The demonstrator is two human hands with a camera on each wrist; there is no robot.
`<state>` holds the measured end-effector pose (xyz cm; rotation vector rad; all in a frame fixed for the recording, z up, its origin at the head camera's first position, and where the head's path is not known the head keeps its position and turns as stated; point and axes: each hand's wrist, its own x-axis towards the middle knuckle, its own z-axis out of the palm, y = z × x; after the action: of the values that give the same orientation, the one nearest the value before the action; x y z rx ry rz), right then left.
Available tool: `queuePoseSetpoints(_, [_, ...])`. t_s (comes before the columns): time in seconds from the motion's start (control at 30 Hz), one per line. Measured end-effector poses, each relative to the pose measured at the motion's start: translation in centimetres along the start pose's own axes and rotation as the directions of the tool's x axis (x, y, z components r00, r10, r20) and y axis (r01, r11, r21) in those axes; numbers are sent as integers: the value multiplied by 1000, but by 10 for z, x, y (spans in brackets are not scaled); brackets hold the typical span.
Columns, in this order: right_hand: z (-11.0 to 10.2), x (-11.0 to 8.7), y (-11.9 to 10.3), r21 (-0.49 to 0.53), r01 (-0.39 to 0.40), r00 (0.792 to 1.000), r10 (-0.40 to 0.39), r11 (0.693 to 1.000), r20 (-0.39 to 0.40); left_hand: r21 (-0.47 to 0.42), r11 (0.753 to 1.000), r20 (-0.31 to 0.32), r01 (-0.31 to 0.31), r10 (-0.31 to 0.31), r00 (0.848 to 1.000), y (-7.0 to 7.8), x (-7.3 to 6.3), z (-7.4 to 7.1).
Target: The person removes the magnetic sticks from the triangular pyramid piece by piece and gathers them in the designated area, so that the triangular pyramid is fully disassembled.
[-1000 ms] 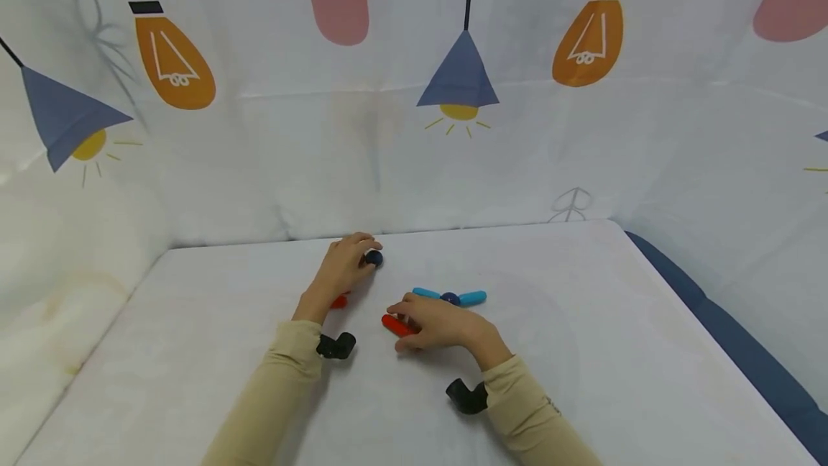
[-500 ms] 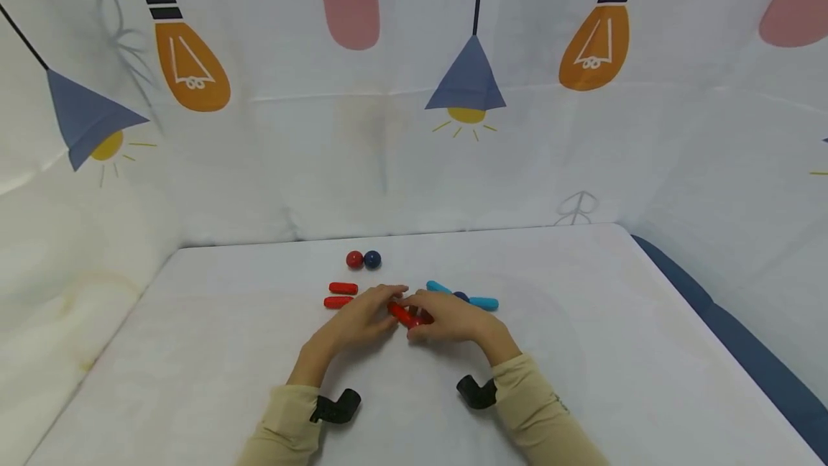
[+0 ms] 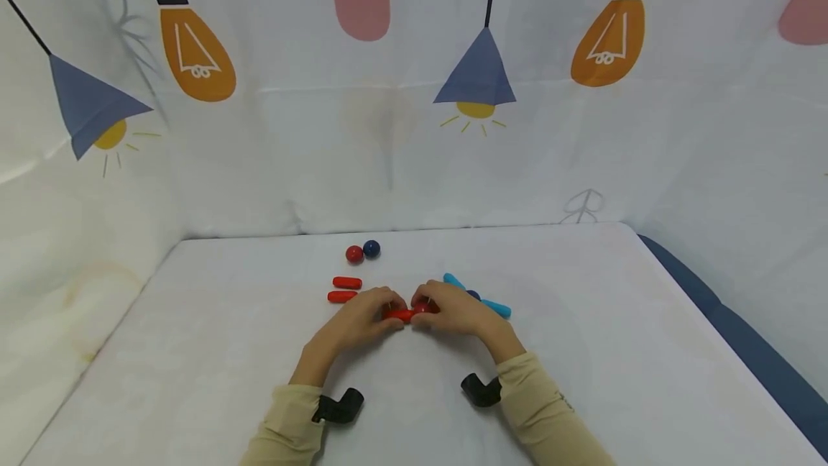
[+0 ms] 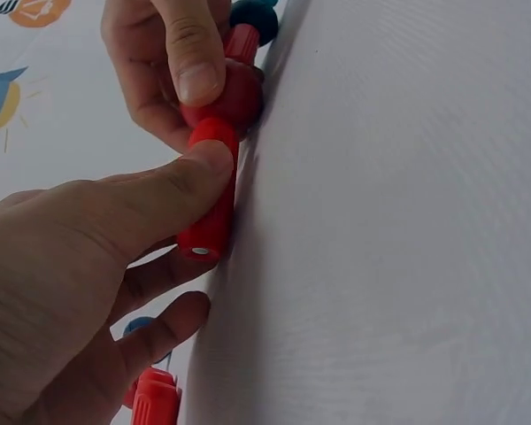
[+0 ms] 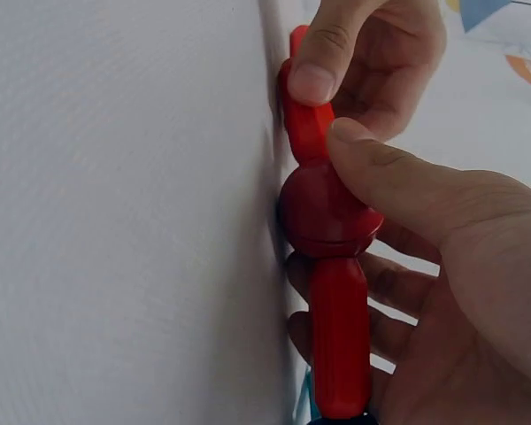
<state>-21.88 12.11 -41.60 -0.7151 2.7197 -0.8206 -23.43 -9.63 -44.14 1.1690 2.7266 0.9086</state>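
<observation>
My left hand (image 3: 354, 321) pinches a short red rod (image 4: 211, 226) between thumb and fingers. The rod's near end shows a small silvery disc. Its far end meets a dark red ball (image 5: 323, 212), which my right hand (image 3: 458, 312) grips with thumb and fingers. A second red rod (image 5: 341, 341) runs from the ball's other side, under the right palm, to a dark blue ball (image 4: 255, 22). Light blue rods (image 3: 497, 308) reach out from behind the right hand. Both hands are close together, low over the white table.
Two loose red rods (image 3: 347, 282) lie left of the hands. Behind them a red ball (image 3: 354, 254) and a dark blue ball (image 3: 371, 249) sit side by side near the table's (image 3: 550, 257) back edge. A printed white curtain (image 3: 291, 149) hangs beyond.
My left hand has come from the balls at the back to join the right hand and now pinches a red rod at the red ball. The light blue rods have swung to a steeper slant.
</observation>
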Motion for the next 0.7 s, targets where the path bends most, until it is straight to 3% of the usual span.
queuePoseSetpoints(0.27, [-2,4,3,14,2,1000,-2,1000,5,-12,1000,36,-26,26,999,1,-1,-9])
queuePoseSetpoints(0.43, [0,3,5,20,-35,999,35,999,-3,-2,1000,69,7,-7,998,2,-5,-13])
queuePoseSetpoints(0.7, [-1,0,5,15,-38,999,39,999,-15,-56,994,-9,98,-99,995,-6,-15,-31])
